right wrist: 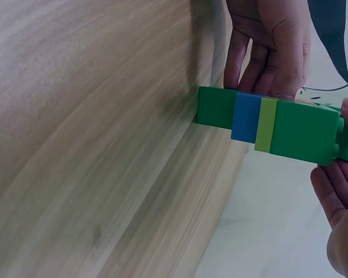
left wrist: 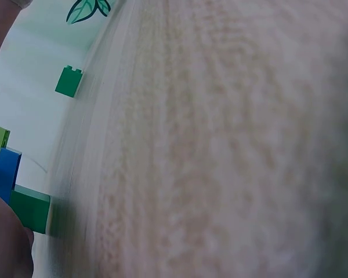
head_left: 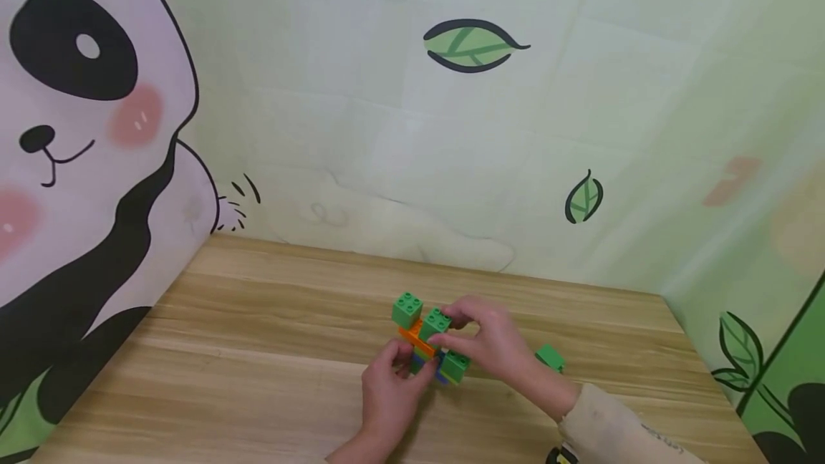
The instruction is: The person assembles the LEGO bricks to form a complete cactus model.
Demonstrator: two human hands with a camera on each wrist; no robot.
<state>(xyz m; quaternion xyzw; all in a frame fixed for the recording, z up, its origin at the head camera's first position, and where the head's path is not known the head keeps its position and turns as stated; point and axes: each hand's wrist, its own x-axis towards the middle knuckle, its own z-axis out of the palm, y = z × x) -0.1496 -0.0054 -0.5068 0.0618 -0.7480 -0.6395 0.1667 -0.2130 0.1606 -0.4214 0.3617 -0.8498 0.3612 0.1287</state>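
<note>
A small build of toy building blocks stands on the wooden table, with an orange block point(head_left: 417, 339) across it and a green brick point(head_left: 407, 311) at its far end. My left hand point(head_left: 392, 389) grips the lower part of the build from the left. From the right, my right hand point(head_left: 486, 339) pinches another green brick point(head_left: 435, 325) on top between thumb and fingers. Lower down, the right wrist view shows a blue block point(right wrist: 245, 117), a lime block point(right wrist: 265, 124) and a green brick point(right wrist: 304, 133) in a stack. The hands hide some of the build.
A loose green brick point(head_left: 550, 357) lies on the table point(head_left: 271, 349) to the right, behind the right forearm. Behind the table hangs a light cloth point(head_left: 361, 127) printed with leaves and a panda. Part of a black and yellow object point(head_left: 562, 456) shows at the bottom edge.
</note>
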